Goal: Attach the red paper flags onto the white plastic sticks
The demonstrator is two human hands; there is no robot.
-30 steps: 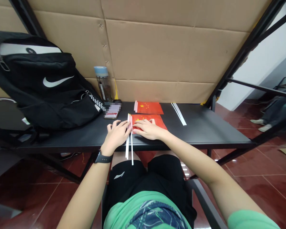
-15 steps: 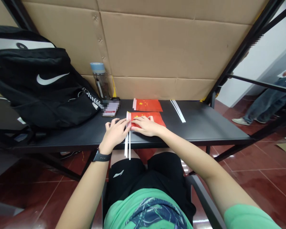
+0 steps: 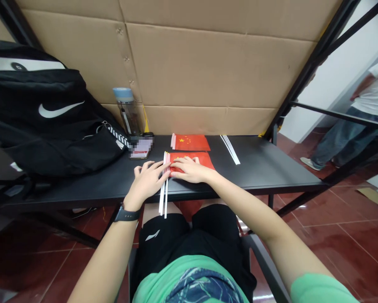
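Shifted farther into view at right, a person in a white shirt [image 3: 373, 88] stands beyond the counter [image 3: 264, 168]; the left hand [image 3: 146, 183] spreads its fingers against white sticks [image 3: 162, 198], while the right hand [image 3: 190, 170] lies fingers-flat on a red flag [image 3: 204, 159].

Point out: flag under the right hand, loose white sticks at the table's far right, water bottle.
Red rectangular flag with yellow stars [image 3: 207, 160], head view, bare red end.
Thin white sticks [image 3: 230, 150], head view, middle of bundle.
Clear bottle with blue cap [image 3: 128, 116], head view, bottle body.
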